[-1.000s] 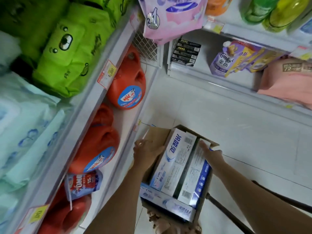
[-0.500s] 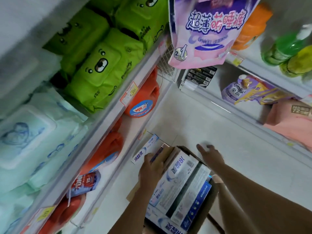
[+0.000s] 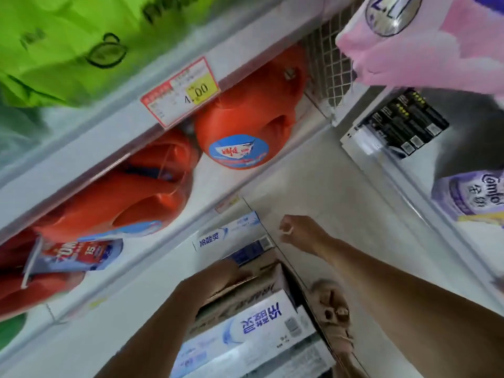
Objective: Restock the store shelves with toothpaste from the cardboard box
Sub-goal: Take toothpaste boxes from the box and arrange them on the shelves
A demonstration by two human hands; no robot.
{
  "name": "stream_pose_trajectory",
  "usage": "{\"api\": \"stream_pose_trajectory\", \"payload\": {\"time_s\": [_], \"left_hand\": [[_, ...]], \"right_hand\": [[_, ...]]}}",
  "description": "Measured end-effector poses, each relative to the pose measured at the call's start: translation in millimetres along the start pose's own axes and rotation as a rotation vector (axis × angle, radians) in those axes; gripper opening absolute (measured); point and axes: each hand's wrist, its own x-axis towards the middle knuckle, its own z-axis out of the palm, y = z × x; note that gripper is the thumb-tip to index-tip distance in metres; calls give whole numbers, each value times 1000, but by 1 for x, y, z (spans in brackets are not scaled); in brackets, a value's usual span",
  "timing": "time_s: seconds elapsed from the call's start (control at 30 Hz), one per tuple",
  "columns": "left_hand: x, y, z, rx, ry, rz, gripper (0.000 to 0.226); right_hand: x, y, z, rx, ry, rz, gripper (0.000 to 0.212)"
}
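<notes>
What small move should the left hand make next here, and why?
Probably carry the toothpaste box on to its shelf slot, which is out of view. The left hand grips its near end, it already sticks out beyond the cardboard box, and the right hand is curled, empty, free to steady it.

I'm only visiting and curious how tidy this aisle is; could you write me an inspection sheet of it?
Surface: pale tiled floor; white bottom shelf.
Job's things: cardboard box holding toothpaste packs; single pack held near the shelf edge.
Clutter: nothing seen.
Hands: left hand grips the single pack; right hand curled, empty.
Cables: nothing seen.
Surroundings: orange detergent jugs, green packs, price tag.
</notes>
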Motion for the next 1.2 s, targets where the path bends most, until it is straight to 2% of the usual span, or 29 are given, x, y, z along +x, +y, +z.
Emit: {"api": "stream_pose_trajectory", "payload": {"time_s": [0.03,0.13,0.2,0.23,0.27,0.33,0.37,0.4,0.5,0.63,0.73,0.87,0.97,1.13,1.2], "left_hand": [[6,1,-5,58,13,2,43],[37,-7,-24,111,53,8,25],[57,-17,-36,60,17,-27,31],[65,-21,-41,86,-17,8,41],[72,-25,-45,175,-36,75,40],[74,-28,-50,268,-80,153,14],[79,-29,-56,225,-72,132,15],[86,-31,-62,203,-39,93,27],[101,-39,-68,280,131,170,75],[139,-47,-49,205,185,210,87],[171,-60,-47,192,235,163,85],[196,-65,-43,184,273,193,59],[204,-73,-39,221,316,147,61],[206,-73,-40,195,313,134,59],[203,-72,-41,167,302,123,59]], "right_hand": [[11,11,7,-27,-8,-34,30],[44,34,27,-98,-39,-89,43],[66,45,42,-122,-73,-88,50],[77,50,49,-123,-94,-90,54],[86,52,55,-123,-118,-86,57],[101,55,66,-136,-166,-92,58],[108,56,72,-145,-188,-101,58],[113,59,78,-151,-210,-103,59],[127,65,90,-159,-262,-122,64],[144,68,101,-129,-274,-144,53],[152,72,109,-104,-270,-110,41],[155,75,113,-47,-227,-138,33],[160,74,116,7,-208,-127,27],[163,72,116,106,-294,-34,50],[161,67,112,64,-369,5,47]]}}
